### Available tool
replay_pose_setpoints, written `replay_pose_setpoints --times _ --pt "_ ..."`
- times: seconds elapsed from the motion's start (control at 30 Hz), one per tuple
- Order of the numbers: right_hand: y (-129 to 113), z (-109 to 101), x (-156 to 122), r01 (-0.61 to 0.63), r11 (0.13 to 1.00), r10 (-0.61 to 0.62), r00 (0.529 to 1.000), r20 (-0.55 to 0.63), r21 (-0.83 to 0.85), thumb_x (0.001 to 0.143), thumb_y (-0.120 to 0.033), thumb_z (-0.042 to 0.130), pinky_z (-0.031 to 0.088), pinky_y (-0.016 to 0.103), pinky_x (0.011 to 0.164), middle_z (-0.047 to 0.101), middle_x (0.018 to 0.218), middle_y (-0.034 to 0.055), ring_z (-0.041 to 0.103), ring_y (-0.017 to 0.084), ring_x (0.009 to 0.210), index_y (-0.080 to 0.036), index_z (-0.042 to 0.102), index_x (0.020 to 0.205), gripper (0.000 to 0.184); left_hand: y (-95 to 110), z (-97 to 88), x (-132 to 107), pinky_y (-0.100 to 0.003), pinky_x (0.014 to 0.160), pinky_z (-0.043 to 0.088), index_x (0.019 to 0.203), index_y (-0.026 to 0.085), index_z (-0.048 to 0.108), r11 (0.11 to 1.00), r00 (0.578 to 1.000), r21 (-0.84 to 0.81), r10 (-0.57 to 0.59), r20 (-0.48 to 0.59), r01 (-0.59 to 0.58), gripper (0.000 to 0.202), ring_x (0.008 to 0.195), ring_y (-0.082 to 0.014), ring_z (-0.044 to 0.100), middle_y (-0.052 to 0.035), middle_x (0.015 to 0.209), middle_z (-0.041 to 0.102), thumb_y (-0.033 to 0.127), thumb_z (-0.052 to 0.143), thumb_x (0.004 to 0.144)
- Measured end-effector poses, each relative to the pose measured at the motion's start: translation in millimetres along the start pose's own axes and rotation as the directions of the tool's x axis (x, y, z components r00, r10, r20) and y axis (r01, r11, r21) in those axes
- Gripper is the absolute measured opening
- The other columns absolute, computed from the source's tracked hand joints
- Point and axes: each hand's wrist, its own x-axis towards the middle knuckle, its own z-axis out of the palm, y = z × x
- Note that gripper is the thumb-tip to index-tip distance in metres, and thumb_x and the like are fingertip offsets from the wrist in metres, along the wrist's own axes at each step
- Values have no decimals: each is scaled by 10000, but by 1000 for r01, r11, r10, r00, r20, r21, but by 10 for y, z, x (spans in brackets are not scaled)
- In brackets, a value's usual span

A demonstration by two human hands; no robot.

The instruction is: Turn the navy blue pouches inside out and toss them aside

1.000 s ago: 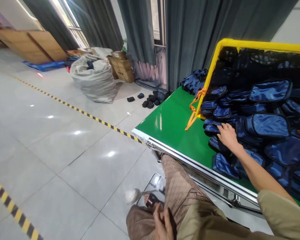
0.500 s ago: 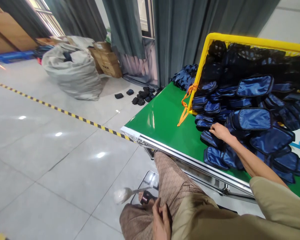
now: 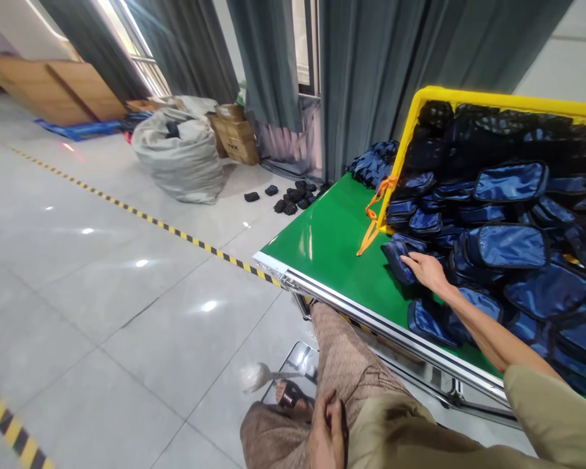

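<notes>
Tipped up since half a second ago, one blue pouch (image 3: 395,264) now slants, pinched by the right hand (image 3: 428,273), its body just left of the fingertips (image 3: 408,259). Glossy, round-cornered pouches (image 3: 512,246) heap beside it on a smooth green tabletop (image 3: 317,238), and the left hand (image 3: 328,433) lies loosely curled on patterned brown trousers (image 3: 344,352), whether around anything I cannot tell

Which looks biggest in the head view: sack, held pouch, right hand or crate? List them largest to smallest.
1. Crate, cut off by the frame
2. Sack
3. Pouch and right hand: too alike to rank, with fingers covering part of the pouch
</notes>
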Motion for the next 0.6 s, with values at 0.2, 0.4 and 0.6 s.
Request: replay_pose_setpoints --times 0.2,0.4,0.6 --pt "-968 135 -469 407 767 -419 903 -94 497 1186 -719 428 525 333 792 775 919 52 702 238 839 -252 758 867 655 878 -84 88 -374 770 620 1396 191 744 969 994 -245 -9 106 35 779 761 -246 731 -87 964 801 847 635 991" --pt "-1495 436 -1050 535 590 -690 723 33 605 1217 -616 483 615 438 1015 859 1178 87 791 311 1120 -299 859 1150 496 1373 -182 223 -260 606 552 1093 181 729 802 998 -598 33 55 6 764 646 -147 654 -35 882 717 926 670 937" --pt "-1515 647 -1265 583 458 -786 619 -2 671 1219 -479 561 643 475 1079 840 1378 92 798 311 1229 -303 816 1420 369 1340 -230 315 -284 620 562 874 193 654 762 996 -642 -78 31 80 750 606 -166 652 -29 731 701 941 675 922"
